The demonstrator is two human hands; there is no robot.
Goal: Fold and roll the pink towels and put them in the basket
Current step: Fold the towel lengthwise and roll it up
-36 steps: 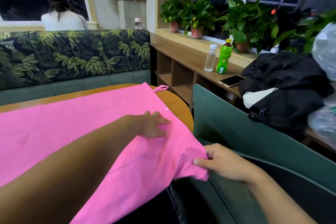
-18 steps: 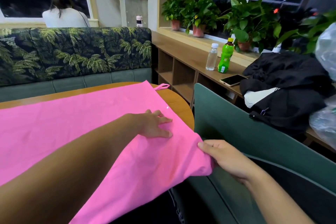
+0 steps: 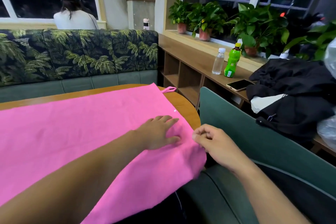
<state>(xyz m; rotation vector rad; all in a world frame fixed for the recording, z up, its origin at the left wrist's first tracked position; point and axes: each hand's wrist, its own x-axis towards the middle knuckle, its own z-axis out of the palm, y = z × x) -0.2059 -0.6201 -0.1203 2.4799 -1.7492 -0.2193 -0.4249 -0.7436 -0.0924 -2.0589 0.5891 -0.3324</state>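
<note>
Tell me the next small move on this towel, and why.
Probably take the near right corner with the right hand and carry it leftward for a first fold: the pink towel lies spread open, unfolded, and the left hand presses it flat.

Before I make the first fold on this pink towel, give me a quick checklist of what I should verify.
1. Pink towel lying flat: not ok. It is smooth on the table, but its near right corner droops off the edge.
2. Left hand pinning the cloth: ok. It rests flat on the towel near the right edge.
3. Right hand holding the edge: cannot tell. Its fingers are curled right at the towel's edge, but a pinch is not visible.
4. Loop at the far corner free: ok. It lies on the table, sticking out from the corner.
5. Basket ready nearby: cannot tell. It is not in view.
</note>
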